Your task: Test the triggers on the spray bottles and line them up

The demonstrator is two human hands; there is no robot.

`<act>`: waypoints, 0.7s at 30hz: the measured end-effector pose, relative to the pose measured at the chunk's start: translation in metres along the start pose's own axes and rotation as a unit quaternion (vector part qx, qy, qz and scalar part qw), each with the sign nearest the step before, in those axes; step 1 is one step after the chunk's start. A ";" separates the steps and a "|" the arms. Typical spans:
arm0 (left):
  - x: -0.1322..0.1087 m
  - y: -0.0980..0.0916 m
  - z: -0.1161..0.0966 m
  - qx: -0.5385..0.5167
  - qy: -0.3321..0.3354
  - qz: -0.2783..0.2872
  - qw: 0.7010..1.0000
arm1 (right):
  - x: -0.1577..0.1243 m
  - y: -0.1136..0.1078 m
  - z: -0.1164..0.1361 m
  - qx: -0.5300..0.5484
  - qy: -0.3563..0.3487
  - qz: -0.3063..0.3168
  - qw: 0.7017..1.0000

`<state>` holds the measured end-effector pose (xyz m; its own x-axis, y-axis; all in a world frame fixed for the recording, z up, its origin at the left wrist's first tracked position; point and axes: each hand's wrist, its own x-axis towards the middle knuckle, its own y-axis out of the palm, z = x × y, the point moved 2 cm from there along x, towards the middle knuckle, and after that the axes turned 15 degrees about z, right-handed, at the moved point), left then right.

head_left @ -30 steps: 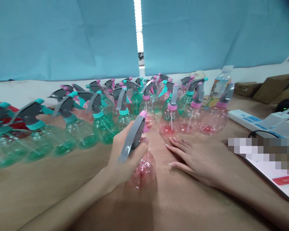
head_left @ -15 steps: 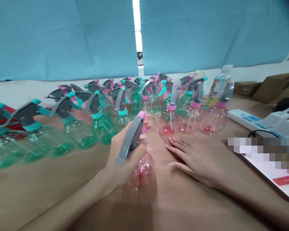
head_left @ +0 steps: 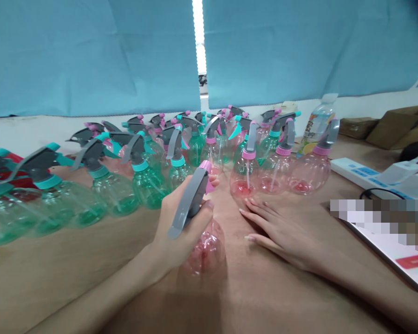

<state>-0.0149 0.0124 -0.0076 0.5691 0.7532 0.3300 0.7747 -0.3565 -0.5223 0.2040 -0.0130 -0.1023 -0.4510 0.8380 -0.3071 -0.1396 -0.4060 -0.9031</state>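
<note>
My left hand (head_left: 181,222) is wrapped round the neck and trigger of a pink spray bottle (head_left: 209,250) with a grey and pink spray head. Its round, see-through body shows below my fingers, and its neck is hidden by the hand. My right hand (head_left: 282,232) lies flat on the brown table (head_left: 257,297), palm down with fingers stretched out. Just past its fingertips stands another pink spray bottle (head_left: 244,181), with two more pink ones to its right.
Green spray bottles (head_left: 149,185) stand in a row at the left, with several mixed ones behind. A drink bottle (head_left: 316,125), cardboard boxes (head_left: 393,125), a white power strip (head_left: 355,171) and a phone-like device (head_left: 397,250) lie to the right. A blue curtain (head_left: 90,55) hangs behind.
</note>
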 end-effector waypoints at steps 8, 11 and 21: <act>0.000 -0.001 0.002 0.000 -0.004 0.000 1.000 | 0.000 0.002 -0.001 0.001 -0.002 -0.015 1.000; -0.001 -0.001 0.001 -0.003 -0.010 -0.003 1.000 | 0.000 0.002 -0.001 0.001 -0.003 -0.018 1.000; -0.001 -0.001 0.000 0.017 -0.013 -0.007 1.000 | -0.001 0.003 -0.001 0.010 -0.009 -0.024 1.000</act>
<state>-0.0163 0.0124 -0.0073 0.5503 0.7721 0.3178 0.7729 -0.3271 -0.5437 0.2053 -0.0143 -0.1048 -0.4582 0.8506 -0.2579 -0.1796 -0.3728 -0.9104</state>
